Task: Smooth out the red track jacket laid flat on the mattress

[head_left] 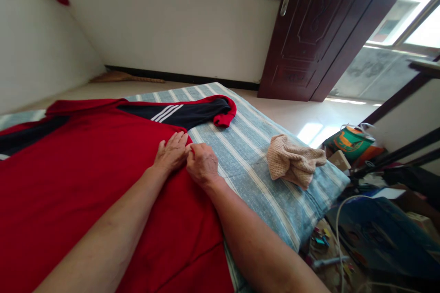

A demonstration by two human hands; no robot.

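Note:
A red shirt [92, 160] with dark navy sleeve panels and white stripes lies spread over the bed. Its far sleeve [202, 112] reaches to the right, with the red cuff curled round at the end. My left hand [172, 150] rests flat on the cloth just below that sleeve, its fingers stretched out. Right beside it, my right hand [202, 163] is closed, pinching the shirt's side edge near the armpit. The fingertips of both hands are close together. Part of the shirt's lower body is hidden under my forearms.
A blue-and-white striped sheet [254, 165] covers the bed. On its right side lies a crumpled beige knitted cloth [294, 160]. Boxes and a green bag [354, 142] crowd the floor at the right. A dark red door [302, 36] stands beyond, and a broom [120, 77] lies along the wall.

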